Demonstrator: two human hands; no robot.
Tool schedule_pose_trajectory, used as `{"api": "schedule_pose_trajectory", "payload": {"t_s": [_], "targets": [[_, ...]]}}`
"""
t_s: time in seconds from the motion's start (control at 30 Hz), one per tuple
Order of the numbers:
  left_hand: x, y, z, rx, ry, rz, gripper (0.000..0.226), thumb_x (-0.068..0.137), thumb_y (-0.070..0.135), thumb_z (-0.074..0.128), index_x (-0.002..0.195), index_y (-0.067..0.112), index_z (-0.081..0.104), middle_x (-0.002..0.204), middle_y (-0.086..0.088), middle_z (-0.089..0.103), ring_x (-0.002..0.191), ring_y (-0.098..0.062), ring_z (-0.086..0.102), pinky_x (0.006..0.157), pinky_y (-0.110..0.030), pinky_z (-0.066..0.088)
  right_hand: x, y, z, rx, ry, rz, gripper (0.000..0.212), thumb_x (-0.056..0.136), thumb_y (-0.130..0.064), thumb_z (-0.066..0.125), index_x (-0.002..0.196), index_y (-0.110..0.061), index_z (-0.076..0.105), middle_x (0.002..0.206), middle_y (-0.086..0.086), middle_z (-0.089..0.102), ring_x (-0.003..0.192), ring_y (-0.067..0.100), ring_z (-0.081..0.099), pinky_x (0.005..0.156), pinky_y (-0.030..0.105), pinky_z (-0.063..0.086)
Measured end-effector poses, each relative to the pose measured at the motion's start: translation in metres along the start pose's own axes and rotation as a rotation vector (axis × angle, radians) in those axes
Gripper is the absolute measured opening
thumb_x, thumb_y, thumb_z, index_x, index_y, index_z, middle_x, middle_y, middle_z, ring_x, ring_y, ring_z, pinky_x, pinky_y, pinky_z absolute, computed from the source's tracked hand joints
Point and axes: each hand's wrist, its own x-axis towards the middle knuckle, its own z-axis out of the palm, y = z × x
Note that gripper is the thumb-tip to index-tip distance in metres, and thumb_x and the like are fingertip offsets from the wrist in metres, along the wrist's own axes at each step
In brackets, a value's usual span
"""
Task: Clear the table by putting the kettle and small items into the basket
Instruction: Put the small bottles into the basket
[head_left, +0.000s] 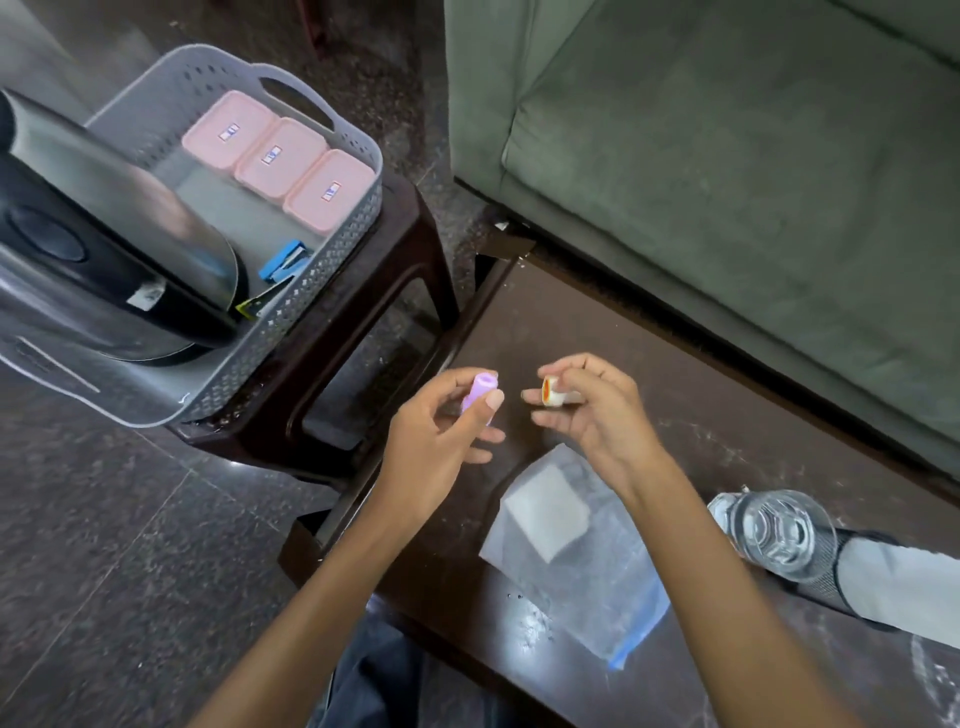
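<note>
The steel kettle (104, 244) with its black base lies on its side in the grey perforated basket (332, 228), at upper left. Beside it in the basket are three pink lidded boxes (278, 156) and a blue stapler (283, 260). Over the dark table's (701, 415) left end, my left hand (441, 431) pinches a small purple cap-like piece (480, 389). My right hand (592, 405) holds a small white tube with an orange label (551, 391). The two pieces sit a few centimetres apart.
The basket stands on a dark brown stool (363, 332). On the table lie a clear zip bag with a white pad (566, 540), a glass tumbler (774, 535) and a black mesh holder with grey paper (872, 582). A green sofa (727, 182) borders the table's far side.
</note>
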Motion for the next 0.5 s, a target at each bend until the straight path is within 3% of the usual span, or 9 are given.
{"api": "schedule_pose_trajectory", "payload": {"t_s": [0.07, 0.13, 0.23, 0.37, 0.43, 0.5], "targets": [[0.001, 0.004, -0.007, 0.014, 0.008, 0.051, 0.016, 0.083, 0.015, 0.066, 0.093, 0.028, 0.066, 0.087, 0.005, 0.067, 0.066, -0.011, 0.068, 0.058, -0.027, 0.057, -0.014, -0.01, 0.012, -0.049, -0.063, -0.02, 0.018, 0.073, 0.005, 0.047, 0.063, -0.006, 0.058, 0.061, 0.008, 0.057, 0.051, 0.019, 0.058, 0.041, 0.02, 0.043], [0.003, 0.006, -0.016, 0.068, 0.024, 0.121, 0.022, 0.081, 0.016, 0.069, 0.09, 0.035, 0.066, 0.092, 0.001, 0.067, 0.07, -0.012, 0.068, 0.058, -0.028, 0.058, -0.022, -0.018, 0.028, -0.194, -0.127, -0.091, 0.01, 0.075, -0.003, 0.055, 0.069, -0.007, 0.062, 0.054, 0.004, 0.055, 0.039, 0.015, 0.05, 0.039, 0.017, 0.036], [0.005, 0.008, -0.027, 0.157, 0.064, 0.207, 0.026, 0.081, 0.018, 0.07, 0.09, 0.041, 0.065, 0.096, 0.003, 0.064, 0.076, -0.02, 0.068, 0.055, -0.033, 0.059, -0.026, -0.027, 0.046, -0.327, -0.186, -0.189, 0.01, 0.081, -0.006, 0.063, 0.088, -0.009, 0.069, 0.062, 0.003, 0.062, 0.031, 0.01, 0.039, 0.039, 0.018, 0.032], [0.008, 0.006, -0.036, 0.209, 0.154, 0.22, 0.02, 0.081, 0.022, 0.07, 0.093, 0.038, 0.067, 0.097, 0.003, 0.063, 0.078, -0.018, 0.067, 0.06, -0.039, 0.058, -0.025, -0.036, 0.059, -0.442, -0.251, -0.237, 0.016, 0.079, -0.006, 0.068, 0.093, -0.012, 0.072, 0.079, 0.007, 0.071, 0.032, 0.011, 0.037, 0.036, 0.019, 0.034], [0.011, 0.006, -0.042, 0.245, 0.188, 0.231, 0.016, 0.082, 0.023, 0.069, 0.097, 0.03, 0.069, 0.096, 0.003, 0.063, 0.077, -0.011, 0.065, 0.066, -0.034, 0.058, -0.023, -0.037, 0.065, -0.468, -0.302, -0.227, 0.018, 0.077, -0.007, 0.072, 0.095, -0.011, 0.072, 0.084, 0.011, 0.072, 0.033, 0.013, 0.038, 0.036, 0.022, 0.033], [0.013, 0.007, -0.048, 0.314, 0.212, 0.275, 0.016, 0.083, 0.023, 0.069, 0.098, 0.027, 0.071, 0.091, 0.002, 0.061, 0.077, -0.007, 0.06, 0.067, -0.019, 0.052, -0.018, -0.036, 0.073, -0.455, -0.311, -0.232, 0.017, 0.076, -0.009, 0.073, 0.093, -0.009, 0.072, 0.083, 0.011, 0.072, 0.033, 0.013, 0.039, 0.036, 0.022, 0.033]]}}
